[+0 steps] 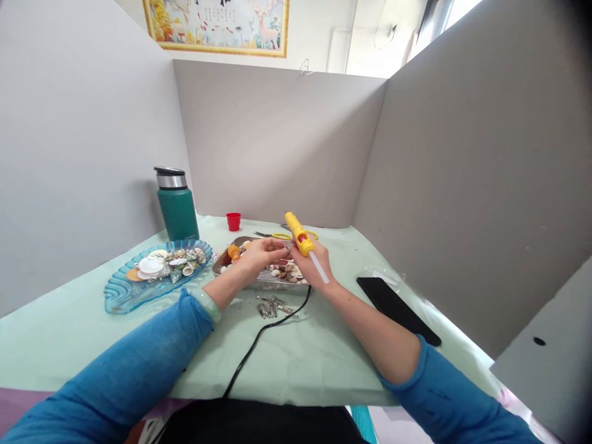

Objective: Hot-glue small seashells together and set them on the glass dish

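Note:
My right hand (317, 262) is wrapped round a yellow hot glue gun (300, 234), its nozzle pointing up and away and a white glue stick (319, 267) jutting from its back. Close beside it, my left hand (261, 256) has its fingers pinched together on a small thing that I cannot make out, where the fingers of both hands meet. Below both hands lies a metal tray (272, 285) with orange and white shells in it. In front of the tray is a loose pile of small metal clips (272, 307). A black cord (263, 330) runs from the tray's edge towards me.
On the left, a blue glass dish (121, 295) holds shells, with a green bottle (178, 213) behind it. A red cup (234, 222) and yellow-handled scissors (280, 236) lie at the back. To the right is a black flat object (398, 311). Grey panels (277, 142) enclose the table.

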A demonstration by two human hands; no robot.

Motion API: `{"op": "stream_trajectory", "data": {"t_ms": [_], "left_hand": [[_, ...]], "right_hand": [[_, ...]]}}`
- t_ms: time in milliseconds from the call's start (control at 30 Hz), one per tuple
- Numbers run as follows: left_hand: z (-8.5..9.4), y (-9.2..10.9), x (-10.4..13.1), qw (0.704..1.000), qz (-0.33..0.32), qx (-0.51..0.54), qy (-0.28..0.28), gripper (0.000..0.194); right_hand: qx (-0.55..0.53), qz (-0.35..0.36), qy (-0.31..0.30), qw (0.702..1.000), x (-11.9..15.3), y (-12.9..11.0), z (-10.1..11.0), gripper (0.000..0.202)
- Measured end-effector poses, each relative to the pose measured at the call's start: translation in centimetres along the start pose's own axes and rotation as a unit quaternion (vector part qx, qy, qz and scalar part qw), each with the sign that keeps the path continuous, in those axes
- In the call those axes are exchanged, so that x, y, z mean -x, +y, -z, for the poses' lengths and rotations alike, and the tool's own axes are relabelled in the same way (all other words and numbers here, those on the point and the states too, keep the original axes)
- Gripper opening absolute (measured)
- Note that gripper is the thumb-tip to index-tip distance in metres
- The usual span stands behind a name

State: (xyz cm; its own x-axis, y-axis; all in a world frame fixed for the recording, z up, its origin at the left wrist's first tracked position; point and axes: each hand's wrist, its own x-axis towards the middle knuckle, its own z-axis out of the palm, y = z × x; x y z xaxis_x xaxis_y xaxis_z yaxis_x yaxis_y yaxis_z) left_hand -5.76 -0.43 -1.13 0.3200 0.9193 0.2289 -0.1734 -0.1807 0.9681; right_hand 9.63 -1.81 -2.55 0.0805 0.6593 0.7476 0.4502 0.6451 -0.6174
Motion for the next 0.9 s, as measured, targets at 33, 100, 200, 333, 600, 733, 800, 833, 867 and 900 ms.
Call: {"op": "stream_trajectory", "data": {"t_ms": [33, 100, 200, 333, 600, 733, 800, 833, 867, 900], "left_hand": [[0.03, -0.03, -0.01, 1.0, 0.0, -0.001, -0.001, 0.041], [0.08, -0.07, -0.03, 1.0, -0.002, -0.005, -0.001, 0.041], [0.09, -0.04, -0.01, 1.0, -0.006, -0.01, -0.001, 0.039], [0.0, 0.14, 0.1, 1.0, -0.013, -0.021, -0.004, 0.04], [-0.15, 0.35, 0.23, 0.997, -0.049, -0.052, -0.001, 0.036], [-0.22, 0.36, 0.23, 0.995, -0.056, -0.076, 0.015, 0.035], [-0.21, 0.31, 0.19, 0.997, -0.052, -0.063, 0.013, 0.035], [-0.19, 0.28, 0.15, 0.998, -0.047, -0.048, 0.009, 0.035], [-0.15, 0.24, 0.11, 0.999, -0.041, -0.029, 0.006, 0.035], [-0.1, 0.21, 0.07, 0.999, -0.035, -0.009, 0.005, 0.035]], "right_hand": [[0.007, 0.007, -0.001, 1.0, 0.03, -0.04, 0.04, 0.016], [0.024, 0.024, -0.005, 0.999, 0.05, -0.1, 0.15, 0.015], [0.045, 0.057, -0.013, 0.997, 0.02, -0.21, 0.33, 0.013], [0.059, 0.105, -0.024, 0.992, -0.05, -0.3, 0.49, 0.015], [0.077, 0.125, -0.035, 0.989, -0.05, 0.0, 0.44, 0.018], [0.078, 0.123, -0.038, 0.989, -0.02, -0.15, 0.46, 0.017], [0.075, 0.121, -0.031, 0.989, 0.03, -0.3, 0.49, 0.019], [0.071, 0.119, -0.026, 0.99, 0.05, -0.36, 0.5, 0.019], [0.066, 0.115, -0.02, 0.991, 0.08, -0.4, 0.5, 0.019], [0.057, 0.109, -0.014, 0.992, 0.1, -0.4, 0.49, 0.019]]}}
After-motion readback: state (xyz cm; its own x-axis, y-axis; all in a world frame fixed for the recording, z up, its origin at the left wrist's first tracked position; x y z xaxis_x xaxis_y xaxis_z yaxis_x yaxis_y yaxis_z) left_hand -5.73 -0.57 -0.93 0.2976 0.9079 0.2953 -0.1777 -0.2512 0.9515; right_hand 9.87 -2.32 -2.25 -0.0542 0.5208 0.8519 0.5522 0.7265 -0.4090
